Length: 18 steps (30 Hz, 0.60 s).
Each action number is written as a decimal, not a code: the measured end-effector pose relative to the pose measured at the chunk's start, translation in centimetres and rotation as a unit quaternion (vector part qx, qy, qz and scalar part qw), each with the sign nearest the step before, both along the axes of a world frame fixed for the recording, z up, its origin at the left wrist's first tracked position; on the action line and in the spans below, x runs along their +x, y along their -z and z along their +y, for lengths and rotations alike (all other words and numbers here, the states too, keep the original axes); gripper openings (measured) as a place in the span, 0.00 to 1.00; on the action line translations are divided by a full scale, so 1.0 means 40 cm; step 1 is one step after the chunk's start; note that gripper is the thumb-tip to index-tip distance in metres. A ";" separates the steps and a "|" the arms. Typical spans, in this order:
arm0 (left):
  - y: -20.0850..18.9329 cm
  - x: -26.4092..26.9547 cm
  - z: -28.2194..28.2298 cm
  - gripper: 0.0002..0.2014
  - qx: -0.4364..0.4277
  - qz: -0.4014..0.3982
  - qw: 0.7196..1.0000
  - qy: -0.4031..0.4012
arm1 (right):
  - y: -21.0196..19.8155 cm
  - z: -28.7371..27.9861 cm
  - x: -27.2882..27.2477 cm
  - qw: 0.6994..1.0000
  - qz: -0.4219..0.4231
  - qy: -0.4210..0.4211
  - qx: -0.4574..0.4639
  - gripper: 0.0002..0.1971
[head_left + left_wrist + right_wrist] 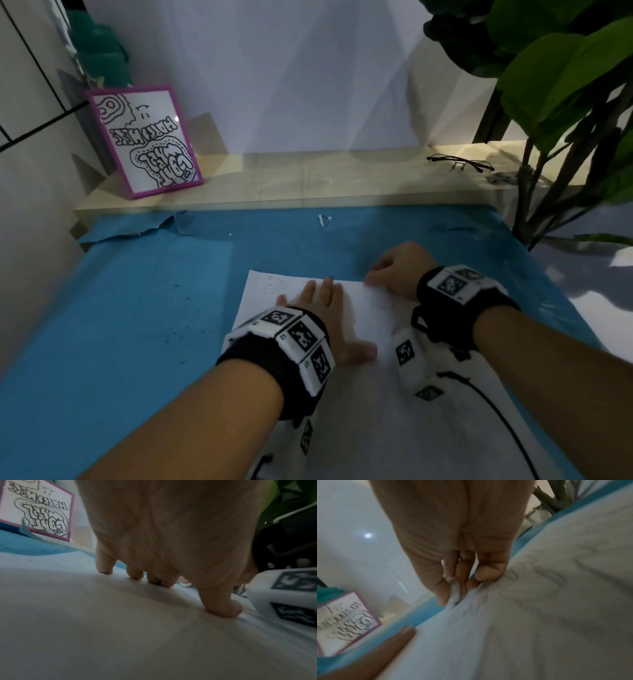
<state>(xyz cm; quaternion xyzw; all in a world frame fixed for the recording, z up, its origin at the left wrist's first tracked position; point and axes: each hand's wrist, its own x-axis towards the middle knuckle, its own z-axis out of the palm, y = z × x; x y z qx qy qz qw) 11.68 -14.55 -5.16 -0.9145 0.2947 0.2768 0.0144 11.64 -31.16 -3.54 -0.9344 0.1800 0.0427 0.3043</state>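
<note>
Low in the frame, the left hand lies flat to hold the white paper down while the right hand pinches a small grey lump, likely for rubbing

White paper sheet, faintly pencil-marked, lies flat on the blue mat, a whitish eraser touching its far edge.

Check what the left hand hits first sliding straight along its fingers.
The left hand lies flat on the white paper sheet; ahead lies only bare blue table cover, then probably the pale wooden ledge.
</note>
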 end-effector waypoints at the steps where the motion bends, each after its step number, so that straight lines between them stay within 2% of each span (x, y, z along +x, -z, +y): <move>1: -0.002 0.000 -0.001 0.56 0.001 0.000 1.000 0.001 | -0.009 -0.007 0.010 0.999 -0.003 0.007 -0.033 0.09; 3: -0.001 0.001 -0.004 0.56 0.003 -0.004 1.000 0.004 | -0.022 -0.006 0.023 0.998 0.007 -0.011 -0.068 0.10; 6: 0.003 0.001 -0.004 0.56 0.001 -0.005 1.000 0.002 | -0.019 0.018 0.013 0.994 0.058 -0.079 -0.038 0.10; 10: 0.004 0.002 -0.005 0.56 0.004 -0.003 1.000 0.005 | -0.028 -0.008 0.018 0.996 0.041 -0.031 -0.072 0.10; 12: 0.004 0.004 -0.007 0.57 0.005 -0.003 1.000 0.003 | -0.035 -0.006 0.014 0.995 0.046 -0.044 -0.083 0.09; 15: 0.006 0.006 -0.007 0.56 0.002 -0.003 1.000 0.001 | -0.024 0.006 -0.014 0.993 0.069 -0.084 -0.046 0.08; 18: 0.007 0.005 -0.007 0.56 0.002 -0.004 1.000 0.004 | -0.033 -0.010 -0.014 0.995 0.049 -0.048 -0.067 0.08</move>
